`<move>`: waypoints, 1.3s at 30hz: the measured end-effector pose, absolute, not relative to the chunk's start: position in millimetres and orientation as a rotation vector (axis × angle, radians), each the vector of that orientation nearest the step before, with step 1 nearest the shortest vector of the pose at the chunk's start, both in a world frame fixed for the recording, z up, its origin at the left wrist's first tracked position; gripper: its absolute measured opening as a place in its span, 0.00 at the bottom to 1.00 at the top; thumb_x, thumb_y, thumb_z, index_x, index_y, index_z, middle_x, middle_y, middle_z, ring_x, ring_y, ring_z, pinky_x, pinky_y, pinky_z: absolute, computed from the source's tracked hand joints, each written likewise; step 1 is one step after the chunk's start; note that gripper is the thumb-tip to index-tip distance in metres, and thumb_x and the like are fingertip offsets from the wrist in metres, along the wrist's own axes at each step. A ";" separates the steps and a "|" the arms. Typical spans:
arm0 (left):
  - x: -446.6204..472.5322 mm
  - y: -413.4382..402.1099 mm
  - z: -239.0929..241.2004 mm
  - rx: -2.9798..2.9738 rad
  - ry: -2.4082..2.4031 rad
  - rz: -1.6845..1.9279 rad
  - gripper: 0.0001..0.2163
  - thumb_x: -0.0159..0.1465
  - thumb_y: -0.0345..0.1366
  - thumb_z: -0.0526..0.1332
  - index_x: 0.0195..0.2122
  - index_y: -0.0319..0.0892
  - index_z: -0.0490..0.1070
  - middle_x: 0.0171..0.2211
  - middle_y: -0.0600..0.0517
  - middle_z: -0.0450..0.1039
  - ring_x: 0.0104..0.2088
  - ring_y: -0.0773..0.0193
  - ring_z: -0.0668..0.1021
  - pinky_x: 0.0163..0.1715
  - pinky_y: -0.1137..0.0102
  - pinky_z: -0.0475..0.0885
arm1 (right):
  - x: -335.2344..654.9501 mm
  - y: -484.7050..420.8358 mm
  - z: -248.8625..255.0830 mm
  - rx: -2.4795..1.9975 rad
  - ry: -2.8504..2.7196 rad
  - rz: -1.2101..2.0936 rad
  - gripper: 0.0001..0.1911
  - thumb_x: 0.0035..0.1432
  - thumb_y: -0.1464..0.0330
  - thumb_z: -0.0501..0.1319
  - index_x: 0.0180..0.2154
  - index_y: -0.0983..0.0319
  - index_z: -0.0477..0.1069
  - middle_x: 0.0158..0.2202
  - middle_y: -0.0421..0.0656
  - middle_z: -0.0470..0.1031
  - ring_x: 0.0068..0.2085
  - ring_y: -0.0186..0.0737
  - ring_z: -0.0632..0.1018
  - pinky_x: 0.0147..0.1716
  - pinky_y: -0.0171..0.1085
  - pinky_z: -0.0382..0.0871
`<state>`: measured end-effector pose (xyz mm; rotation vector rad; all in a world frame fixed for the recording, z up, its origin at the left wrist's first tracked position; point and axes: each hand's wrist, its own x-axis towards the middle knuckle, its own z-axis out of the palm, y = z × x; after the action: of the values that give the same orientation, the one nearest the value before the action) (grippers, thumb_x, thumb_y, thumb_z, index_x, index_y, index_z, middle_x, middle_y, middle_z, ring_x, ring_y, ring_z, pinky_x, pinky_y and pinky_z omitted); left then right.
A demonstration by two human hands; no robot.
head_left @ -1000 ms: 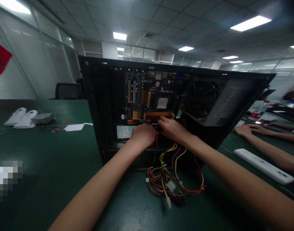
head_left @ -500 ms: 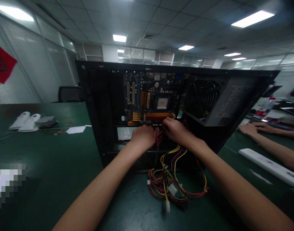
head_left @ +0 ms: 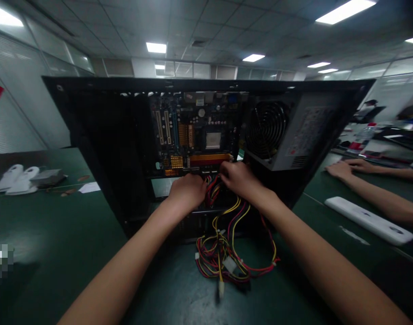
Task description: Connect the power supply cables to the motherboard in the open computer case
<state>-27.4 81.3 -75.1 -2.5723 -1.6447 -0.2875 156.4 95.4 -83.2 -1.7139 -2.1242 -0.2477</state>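
An open computer case (head_left: 98,149) stands on the green table in front of me, with a motherboard (head_left: 199,117) inside. Below the board's memory slots (head_left: 209,159), a bundle of coloured power cables (head_left: 212,192) bends between my hands. My left hand (head_left: 188,189) is closed around one end of the bundle; its fingertips are hidden. My right hand (head_left: 238,177) is pinched at the cables' other side, close under the slots. Whatever connector sits in the fingers cannot be seen. More loose power leads (head_left: 223,262) lie tangled on the table in front of the case.
The power supply (head_left: 294,131) with its round fan grille fills the case's upper right. A white power strip (head_left: 369,221) lies at right, near another person's hands (head_left: 341,169). White objects (head_left: 20,178), a grey box (head_left: 47,178) and paper (head_left: 89,187) lie at left.
The view has shifted, so the case appears further left and larger. My hands look slightly further apart, and the cable bundle between them bows more. Both hands stay closed at the cables.
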 end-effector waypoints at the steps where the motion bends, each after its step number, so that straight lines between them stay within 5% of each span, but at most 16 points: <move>1: -26.9 81.4 -75.3 -2.576 -1.649 -0.289 0.21 0.71 0.42 0.45 0.41 0.39 0.78 0.40 0.38 0.79 0.42 0.46 0.81 0.39 0.57 0.75 | 156.9 94.3 -83.0 -1.718 -2.128 -0.248 0.08 0.63 0.71 0.58 0.41 0.64 0.73 0.37 0.48 0.79 0.39 0.44 0.79 0.33 0.35 0.62; 20: -19.0 80.2 -70.4 -2.485 -1.640 -0.399 0.15 0.71 0.41 0.49 0.45 0.46 0.75 0.41 0.46 0.80 0.43 0.52 0.81 0.40 0.63 0.72 | 163.3 89.5 -78.6 -1.790 -2.152 -0.307 0.10 0.62 0.67 0.57 0.39 0.63 0.75 0.38 0.51 0.80 0.39 0.49 0.80 0.32 0.38 0.65; 30: -18.2 76.3 -67.1 -2.591 -1.514 -0.520 0.15 0.70 0.36 0.52 0.52 0.52 0.75 0.49 0.50 0.79 0.51 0.57 0.79 0.52 0.64 0.71 | 166.1 91.0 -76.2 -1.814 -2.129 -0.280 0.11 0.62 0.66 0.58 0.39 0.64 0.77 0.40 0.53 0.80 0.39 0.49 0.80 0.34 0.38 0.68; 39: -18.1 71.6 -64.6 -2.539 -1.531 -0.387 0.17 0.68 0.37 0.52 0.54 0.57 0.75 0.46 0.50 0.80 0.47 0.53 0.81 0.46 0.61 0.74 | 166.2 91.6 -79.0 -1.799 -2.122 -0.284 0.11 0.64 0.65 0.57 0.39 0.63 0.77 0.39 0.51 0.80 0.39 0.48 0.80 0.31 0.37 0.65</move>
<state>-18.1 71.6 -64.6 -2.5389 -1.5313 -0.3865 166.2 91.6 -79.0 -1.7987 -2.1223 -0.2837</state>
